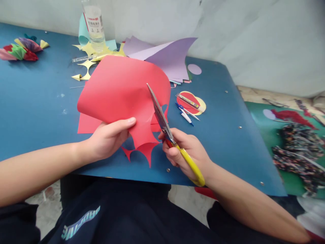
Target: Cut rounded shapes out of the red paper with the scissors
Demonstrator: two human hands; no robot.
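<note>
My left hand (111, 137) grips a large sheet of red paper (122, 88) from its near edge, thumb on top. The sheet curls at its far and left sides, and curved cut-outs mark its near and right edges. In my right hand (185, 149) is a pair of scissors (164, 123) with yellow handles. The blades point up and away, close together, over the right part of the red sheet. Whether they touch the paper, I cannot tell. Pointed red scraps hang at the near edge between my hands. Another red sheet (87, 124) lies flat beneath.
A compass (185, 113) and a knife-like tool (189, 101) lie at the right by red and yellow paper circles (201, 105). Purple sheets (162, 56), yellow scraps (87, 66) and a bottle (93, 25) stand at the back. Colourful folded paper (22, 49) lies far left.
</note>
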